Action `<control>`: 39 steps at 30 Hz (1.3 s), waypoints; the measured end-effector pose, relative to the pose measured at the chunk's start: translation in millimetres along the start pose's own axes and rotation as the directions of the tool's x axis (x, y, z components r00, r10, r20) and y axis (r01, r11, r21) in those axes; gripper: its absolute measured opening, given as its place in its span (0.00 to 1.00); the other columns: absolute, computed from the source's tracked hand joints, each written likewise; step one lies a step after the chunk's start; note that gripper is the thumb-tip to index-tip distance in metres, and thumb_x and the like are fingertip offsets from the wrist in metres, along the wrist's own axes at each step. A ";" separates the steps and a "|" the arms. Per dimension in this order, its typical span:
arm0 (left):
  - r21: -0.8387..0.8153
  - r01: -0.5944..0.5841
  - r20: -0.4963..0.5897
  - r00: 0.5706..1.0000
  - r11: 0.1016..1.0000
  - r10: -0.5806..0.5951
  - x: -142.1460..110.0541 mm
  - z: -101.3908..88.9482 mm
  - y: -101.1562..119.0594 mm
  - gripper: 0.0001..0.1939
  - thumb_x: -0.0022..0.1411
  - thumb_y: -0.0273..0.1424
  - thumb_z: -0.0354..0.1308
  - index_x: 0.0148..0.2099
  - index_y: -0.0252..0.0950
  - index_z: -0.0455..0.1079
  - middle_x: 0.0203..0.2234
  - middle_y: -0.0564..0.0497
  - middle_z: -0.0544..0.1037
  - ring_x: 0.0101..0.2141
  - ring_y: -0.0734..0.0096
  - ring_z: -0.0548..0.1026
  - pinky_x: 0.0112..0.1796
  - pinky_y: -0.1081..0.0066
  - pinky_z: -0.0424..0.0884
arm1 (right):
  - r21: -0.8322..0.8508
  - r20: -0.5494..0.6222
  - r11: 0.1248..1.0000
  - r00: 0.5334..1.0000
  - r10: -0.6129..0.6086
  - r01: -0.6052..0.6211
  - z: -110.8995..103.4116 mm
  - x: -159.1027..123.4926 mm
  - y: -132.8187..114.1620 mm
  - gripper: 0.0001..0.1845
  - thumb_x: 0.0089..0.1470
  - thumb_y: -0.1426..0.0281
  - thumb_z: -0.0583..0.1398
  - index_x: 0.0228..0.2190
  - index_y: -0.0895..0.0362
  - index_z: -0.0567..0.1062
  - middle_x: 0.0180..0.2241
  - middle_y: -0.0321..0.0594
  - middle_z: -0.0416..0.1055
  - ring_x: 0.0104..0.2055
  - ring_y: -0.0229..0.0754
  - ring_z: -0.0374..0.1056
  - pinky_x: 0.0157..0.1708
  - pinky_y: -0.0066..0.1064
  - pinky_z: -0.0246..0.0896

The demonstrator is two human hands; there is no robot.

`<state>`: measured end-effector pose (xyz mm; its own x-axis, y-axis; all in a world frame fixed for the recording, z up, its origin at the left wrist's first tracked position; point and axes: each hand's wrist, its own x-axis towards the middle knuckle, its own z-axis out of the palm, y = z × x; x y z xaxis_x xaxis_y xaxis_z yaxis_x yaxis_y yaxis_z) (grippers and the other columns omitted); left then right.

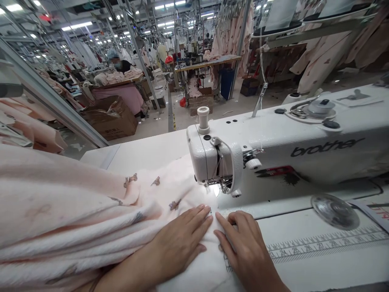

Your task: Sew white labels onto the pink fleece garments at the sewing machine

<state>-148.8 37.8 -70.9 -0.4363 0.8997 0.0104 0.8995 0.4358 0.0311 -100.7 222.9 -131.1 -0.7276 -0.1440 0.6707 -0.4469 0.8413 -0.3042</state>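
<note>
Filled along the left by a pale pink, soft-napped plush cloth [91, 202], heaped in deep, loose folds at the far left and lying flatter toward the middle, on a smooth white tabletop [310, 267]. Looks thick, fleecy and rumpled, almost white where lit near the needle. Runs crosswise in its long folds, from lower left toward the centre, with the far end pointing to the needle end of a glossy white sewing machine [282, 138] marked with dark "brother" lettering. Pressed down just in front of the needle by a bare left hand [185, 237], laid palm down at a slant from the lower left, with fingers straight and close together, pointing up and right, and thumb set apart. Met at the right side by a bare right hand [243, 239], angled in from the lower right, with index finger and thumb reaching left, a gap between them, and other fingers bent; cannot tell whether pinching any cloth. Flanked further right by a printed black ruler scale [304, 246] and a clear round plastic disc [336, 211]. Dotted with small brown animal-like prints [174, 205], too blurred to identify.
</note>
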 end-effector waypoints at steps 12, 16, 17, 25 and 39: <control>0.020 0.000 0.046 0.999 1.000 -0.001 4.3 -1.8 -14.6 0.26 0.65 0.32 0.49 0.61 0.24 0.54 0.59 0.35 0.58 0.58 0.54 0.59 0.55 0.58 0.63 | -0.104 0.044 0.986 0.991 -0.124 0.128 8.6 12.4 8.3 0.14 0.60 0.76 0.50 0.44 0.66 0.71 0.46 0.48 0.71 0.49 0.53 0.62 0.42 0.41 0.53; 0.005 0.009 0.052 0.999 1.000 -0.010 7.6 -5.8 -25.9 0.26 0.65 0.33 0.49 0.62 0.24 0.52 0.59 0.35 0.58 0.60 0.56 0.57 0.56 0.58 0.61 | -0.123 0.093 0.978 0.983 -0.156 0.166 12.7 24.2 15.7 0.16 0.61 0.74 0.48 0.43 0.66 0.73 0.44 0.47 0.71 0.49 0.51 0.62 0.40 0.39 0.53; -0.007 0.013 0.048 0.999 1.000 -0.012 8.3 -6.0 -28.9 0.26 0.65 0.33 0.49 0.62 0.25 0.52 0.59 0.35 0.58 0.60 0.56 0.56 0.56 0.58 0.61 | -0.124 0.098 0.979 0.983 -0.152 0.164 13.9 26.7 17.3 0.17 0.62 0.74 0.48 0.43 0.66 0.73 0.44 0.46 0.71 0.49 0.51 0.62 0.40 0.38 0.53; -0.079 0.040 0.003 0.999 0.996 -0.040 9.0 -3.5 -39.7 0.26 0.65 0.34 0.49 0.62 0.28 0.52 0.60 0.36 0.57 0.60 0.57 0.55 0.58 0.58 0.58 | -0.141 0.115 0.981 0.987 -0.117 0.132 20.6 32.1 22.1 0.18 0.63 0.71 0.46 0.45 0.63 0.72 0.48 0.44 0.70 0.52 0.47 0.60 0.43 0.37 0.53; -0.057 0.047 0.060 0.997 0.997 -0.043 12.6 -10.0 -40.1 0.24 0.65 0.34 0.47 0.60 0.27 0.55 0.59 0.37 0.58 0.60 0.56 0.55 0.58 0.57 0.58 | -0.153 0.143 0.979 0.983 -0.116 0.138 20.6 32.5 24.5 0.17 0.62 0.71 0.48 0.46 0.61 0.72 0.46 0.44 0.71 0.51 0.46 0.61 0.43 0.37 0.54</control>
<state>-190.6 31.4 -62.1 -0.4727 0.8798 -0.0506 0.8753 0.4754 0.0882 -146.0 228.1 -130.7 -0.7376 -0.3133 0.5981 -0.4576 0.8834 -0.1015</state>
